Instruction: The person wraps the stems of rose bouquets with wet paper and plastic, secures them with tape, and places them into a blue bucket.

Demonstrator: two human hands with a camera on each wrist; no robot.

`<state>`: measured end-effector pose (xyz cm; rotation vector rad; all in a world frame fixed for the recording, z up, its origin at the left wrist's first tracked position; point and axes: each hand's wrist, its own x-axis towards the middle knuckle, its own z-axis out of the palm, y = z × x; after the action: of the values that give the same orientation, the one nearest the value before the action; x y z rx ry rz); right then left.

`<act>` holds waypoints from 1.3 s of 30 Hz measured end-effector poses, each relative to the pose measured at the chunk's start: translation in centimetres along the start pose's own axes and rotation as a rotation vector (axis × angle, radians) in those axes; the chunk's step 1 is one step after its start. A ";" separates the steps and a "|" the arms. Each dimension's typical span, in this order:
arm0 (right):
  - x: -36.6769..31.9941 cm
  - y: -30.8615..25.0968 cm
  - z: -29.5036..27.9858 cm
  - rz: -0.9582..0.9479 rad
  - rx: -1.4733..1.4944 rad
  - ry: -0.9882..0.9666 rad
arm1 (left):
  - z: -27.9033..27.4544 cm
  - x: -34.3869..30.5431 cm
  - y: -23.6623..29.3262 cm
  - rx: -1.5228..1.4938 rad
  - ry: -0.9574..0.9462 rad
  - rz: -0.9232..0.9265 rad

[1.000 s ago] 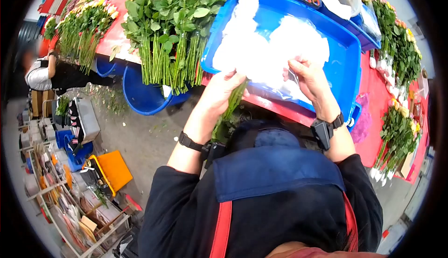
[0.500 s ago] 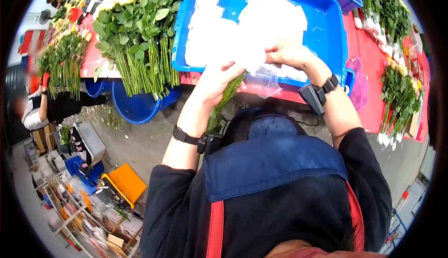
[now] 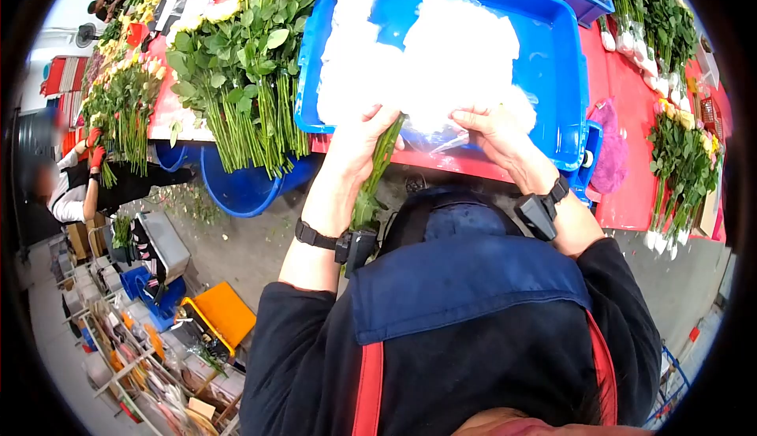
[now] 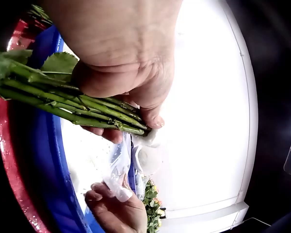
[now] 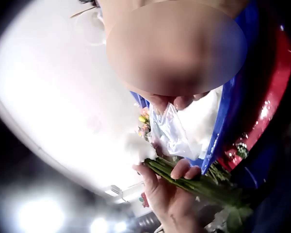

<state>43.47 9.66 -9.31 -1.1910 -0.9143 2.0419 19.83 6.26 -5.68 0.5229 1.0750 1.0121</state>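
Note:
My left hand [image 3: 352, 152] grips a bunch of green flower stems [image 3: 377, 172] near their cut ends. In the left wrist view its thumb lies along the stem tips [image 4: 136, 127]. A white, soft-looking wad [image 5: 139, 148] covers the stem ends in the right wrist view. My right hand [image 3: 505, 143] pinches a thin clear plastic bag [image 5: 169, 131], which hangs between the two hands. Both hands are over the near edge of a blue tray [image 3: 544, 57]. White, overexposed material [image 3: 461, 54] lies in the tray.
Leafy rose bunches [image 3: 240, 65] lie left of the tray on the red table [image 3: 623, 199]. Wrapped bunches [image 3: 682, 168] and a pink-purple cloth [image 3: 607, 148] are to the right. Blue buckets [image 3: 236, 188] stand below the left edge. Another person [image 3: 75, 188] works at far left.
Half a second ago my right hand was close to the stem ends; now it is drawn back to the right with the bag. My left hand keeps its grip. The head view has shifted.

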 end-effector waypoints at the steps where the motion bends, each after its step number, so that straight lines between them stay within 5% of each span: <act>1: -0.1 -0.3 0.3 -0.079 -0.104 0.091 | -0.3 0.0 -0.2 -0.009 0.008 0.007; 7: -0.7 -3.4 0.9 -0.260 -0.697 0.203 | -1.4 -1.8 -0.3 0.097 0.112 0.041; 11: -0.6 -2.6 4.4 -0.524 -0.992 0.164 | 1.1 -4.6 0.6 0.147 -0.108 0.020; 12: -0.6 -1.8 5.5 -0.644 -0.871 0.041 | 1.7 -4.7 0.5 0.093 -0.105 -0.015; 16: -0.6 -3.3 5.1 -0.188 -0.615 -0.215 | 0.3 -4.3 0.2 0.044 -0.009 0.027; 19: 0.1 -3.7 4.5 -0.101 -0.187 -0.052 | -1.2 -5.1 0.1 0.171 0.064 0.044; 21: -0.2 -5.0 7.0 -0.111 -0.161 -0.057 | -0.5 -5.8 0.4 0.342 0.086 0.156; 25: -0.5 -5.7 11.7 -0.602 -0.832 0.035 | -1.3 -5.9 -1.9 0.768 0.378 0.810; 26: -0.4 -5.5 12.3 -0.910 -0.999 -0.050 | -1.9 -6.1 -1.9 0.808 0.435 0.758; 29: -1.4 -4.7 14.2 -1.005 -1.197 -0.232 | -3.5 -6.0 -1.1 0.996 0.490 0.429; 31: -2.2 -3.1 16.2 -1.136 -1.159 -0.387 | -4.8 -6.8 0.3 0.748 0.462 0.319; 33: -1.8 -0.4 16.2 -0.965 -1.028 -0.312 | -6.8 -5.5 -1.2 0.717 0.505 0.586; 36: 0.5 2.2 15.6 -0.442 -0.643 -0.264 | -7.1 -10.5 2.9 0.383 0.294 0.402; 39: 1.8 4.7 17.0 -0.335 -0.527 -0.397 | -9.0 -9.3 2.5 0.219 0.273 0.372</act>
<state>26.80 3.89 -7.85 -0.8001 -1.7963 1.8401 9.62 -1.67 -3.16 0.7992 1.3728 1.3261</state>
